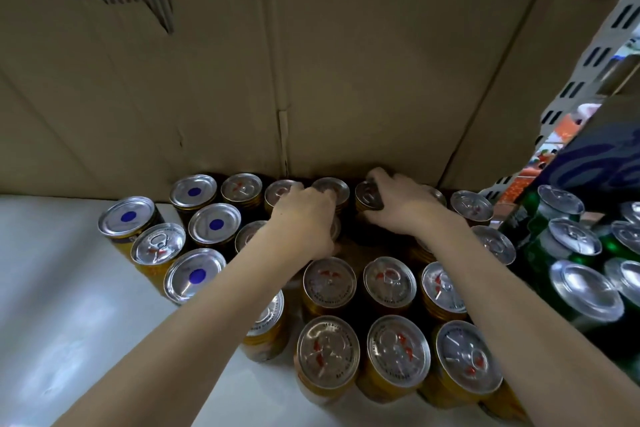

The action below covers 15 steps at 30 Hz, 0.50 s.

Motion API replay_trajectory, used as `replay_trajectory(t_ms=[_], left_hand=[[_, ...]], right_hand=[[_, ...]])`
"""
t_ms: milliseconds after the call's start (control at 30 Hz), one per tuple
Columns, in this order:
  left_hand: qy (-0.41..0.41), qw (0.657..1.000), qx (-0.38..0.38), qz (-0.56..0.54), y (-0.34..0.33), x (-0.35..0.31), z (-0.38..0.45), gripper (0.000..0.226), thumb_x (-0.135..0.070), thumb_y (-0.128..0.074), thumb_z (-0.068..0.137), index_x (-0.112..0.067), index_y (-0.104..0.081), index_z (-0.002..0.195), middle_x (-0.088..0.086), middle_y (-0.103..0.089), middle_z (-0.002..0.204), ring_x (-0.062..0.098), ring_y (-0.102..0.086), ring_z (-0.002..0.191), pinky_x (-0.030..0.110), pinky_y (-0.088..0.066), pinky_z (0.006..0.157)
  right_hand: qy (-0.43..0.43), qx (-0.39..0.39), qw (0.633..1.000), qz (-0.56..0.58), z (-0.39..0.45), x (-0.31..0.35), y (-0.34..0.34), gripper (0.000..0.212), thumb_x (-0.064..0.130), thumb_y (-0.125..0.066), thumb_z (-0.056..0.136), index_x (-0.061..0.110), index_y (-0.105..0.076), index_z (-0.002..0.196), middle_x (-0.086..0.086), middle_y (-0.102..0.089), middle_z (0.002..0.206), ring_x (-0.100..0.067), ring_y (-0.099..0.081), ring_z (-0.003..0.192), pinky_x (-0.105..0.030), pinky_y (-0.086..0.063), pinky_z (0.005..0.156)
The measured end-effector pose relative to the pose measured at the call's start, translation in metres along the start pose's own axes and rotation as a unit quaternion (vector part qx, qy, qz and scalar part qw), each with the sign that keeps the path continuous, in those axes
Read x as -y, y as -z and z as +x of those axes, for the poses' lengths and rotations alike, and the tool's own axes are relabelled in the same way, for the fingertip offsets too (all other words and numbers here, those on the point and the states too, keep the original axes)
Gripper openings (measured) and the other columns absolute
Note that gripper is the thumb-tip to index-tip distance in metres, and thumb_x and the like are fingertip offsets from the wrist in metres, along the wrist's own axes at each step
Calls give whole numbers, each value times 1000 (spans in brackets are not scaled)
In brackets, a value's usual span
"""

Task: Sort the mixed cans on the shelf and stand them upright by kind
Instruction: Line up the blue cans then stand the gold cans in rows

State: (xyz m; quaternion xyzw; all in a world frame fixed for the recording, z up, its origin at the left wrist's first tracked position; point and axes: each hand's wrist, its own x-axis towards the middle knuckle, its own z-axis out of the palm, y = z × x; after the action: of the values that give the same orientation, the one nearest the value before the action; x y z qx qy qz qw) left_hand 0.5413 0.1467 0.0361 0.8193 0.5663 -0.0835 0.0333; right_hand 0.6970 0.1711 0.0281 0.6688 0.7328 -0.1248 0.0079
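Curling round a back-row can (369, 197), right-hand fingers (381, 180).

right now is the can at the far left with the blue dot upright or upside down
Standing, but upside down: the can shows a plain end with a blue dot, no pull tab.
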Motion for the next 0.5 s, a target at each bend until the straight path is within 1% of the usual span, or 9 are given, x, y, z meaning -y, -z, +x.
replay_trajectory(t_ms=[67,167,200,267,333,400,433,500], left_hand=[[-13,1000,-5,9,4,3,1,64,-45,-68,78,-11,-44,128,10,-54,118,28,-42,117,37,-43,88],[-38,999,-14,14,12,13,-3,66,-53,-70,71,-16,-52,123,5,-60,113,26,-49,110,34,-44,84],[-44,999,-20,0,16,16,-5,68,-55,-71,70,-17,-53,122,4,-61,114,24,-52,108,33,-43,82],[-50,997,-41,-37,23,22,-8,66,-58,-71,68,-18,-56,119,1,-63,109,22,-55,102,29,-40,75],[-55,993,-69,-81,32,27,-9,53,-60,-70,68,-20,-59,102,-2,-63,94,19,-55,89,29,-36,68],[-59,988,-88,-113,42,31,-10,43,-61,-69,66,-24,-56,83,-5,-59,82,17,-54,79,29,-37,64],[-61,986,-99,-122,47,33,-10,42,-62,-68,65,-24,-56,78,-6,-59,79,16,-54,76,30,-39,63],[-72,981,-113,-142,56,35,-11,45,-61,-69,65,-20,-60,79,-3,-61,77,16,-55,73,34,-47,65]], right_hand=[[-4,-24,1000,-7,1,0,-2,66,48,-65,81,19,-35,132,-10,-51,128,-30,-47,119,-38,-36,94],[-15,-32,999,39,-3,-2,1,72,43,-73,74,17,-40,132,-9,-54,127,-30,-50,117,-36,-40,93],[-14,-34,998,50,-5,-2,3,71,40,-75,72,16,-43,130,-9,-55,125,-30,-51,115,-34,-42,91],[-1,-42,997,70,-10,-4,7,59,36,-77,69,18,-53,119,-8,-60,116,-28,-55,105,-32,-46,84],[10,-63,992,108,-16,-8,14,49,33,-77,67,19,-59,110,-7,-62,108,-24,-57,96,-29,-48,75],[14,-89,986,139,-23,-10,25,47,30,-78,67,19,-61,110,-4,-61,105,-19,-55,89,-25,-43,65],[15,-100,984,150,-27,-11,31,50,29,-79,66,19,-60,110,-3,-60,103,-17,-53,88,-24,-40,65],[16,-104,982,160,-35,-12,44,56,30,-82,63,20,-58,114,0,-57,102,-14,-51,88,-24,-38,68]])
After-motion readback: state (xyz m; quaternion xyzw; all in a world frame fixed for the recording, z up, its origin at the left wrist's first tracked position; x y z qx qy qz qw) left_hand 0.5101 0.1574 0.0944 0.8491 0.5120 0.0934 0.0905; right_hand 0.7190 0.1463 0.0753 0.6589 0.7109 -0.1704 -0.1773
